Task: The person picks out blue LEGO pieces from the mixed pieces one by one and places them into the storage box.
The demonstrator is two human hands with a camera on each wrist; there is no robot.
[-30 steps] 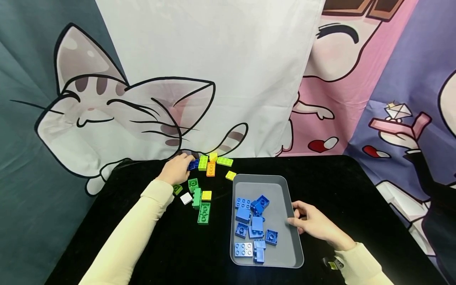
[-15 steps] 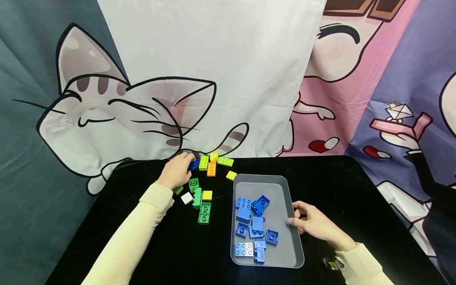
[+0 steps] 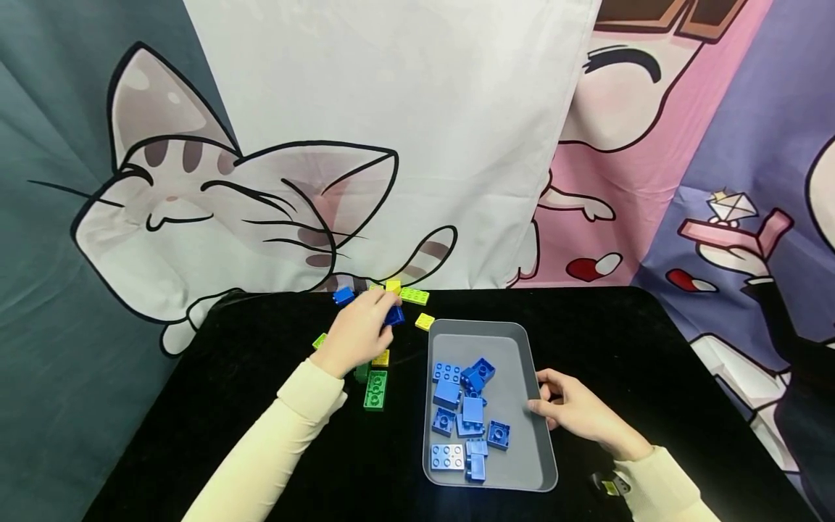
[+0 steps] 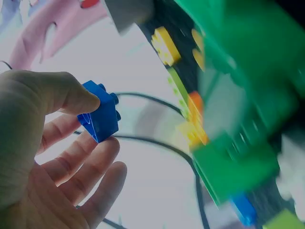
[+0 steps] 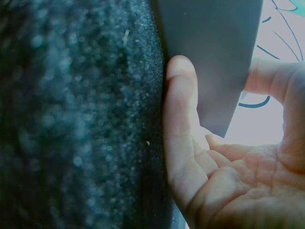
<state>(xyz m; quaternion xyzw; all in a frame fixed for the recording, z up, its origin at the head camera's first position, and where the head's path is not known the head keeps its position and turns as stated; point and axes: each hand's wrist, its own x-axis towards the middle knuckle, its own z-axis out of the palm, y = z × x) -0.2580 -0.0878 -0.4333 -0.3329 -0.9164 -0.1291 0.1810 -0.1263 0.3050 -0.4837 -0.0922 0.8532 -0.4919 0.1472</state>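
Note:
My left hand (image 3: 355, 330) pinches a blue toy brick (image 3: 394, 315) between thumb and fingers, above the loose bricks on the black table. In the left wrist view this blue brick (image 4: 101, 114) shows studs on one side and a hollow underside. With thumb at the rim, my right hand (image 3: 580, 409) holds the right side of a grey tray (image 3: 525, 457). From the right wrist, the tray's outer wall (image 5: 205, 47) stands between thumb and fingers. Several blue bricks (image 3: 446, 394) lie in the tray's left half. Another blue brick (image 3: 343, 296) lies behind my left hand.
Near the back edge of the table are a lime brick (image 3: 414, 296) and yellow bricks (image 3: 425, 321). A green brick (image 3: 375, 390) lies left of the tray, with others partly hidden under my left hand. A printed cloth (image 3: 404, 87) hangs right behind the table.
My left hand has moved right and nearer from the back-left bricks, carrying a blue brick. It now covers the orange, white and some green bricks. My right hand and the tray keep their place.

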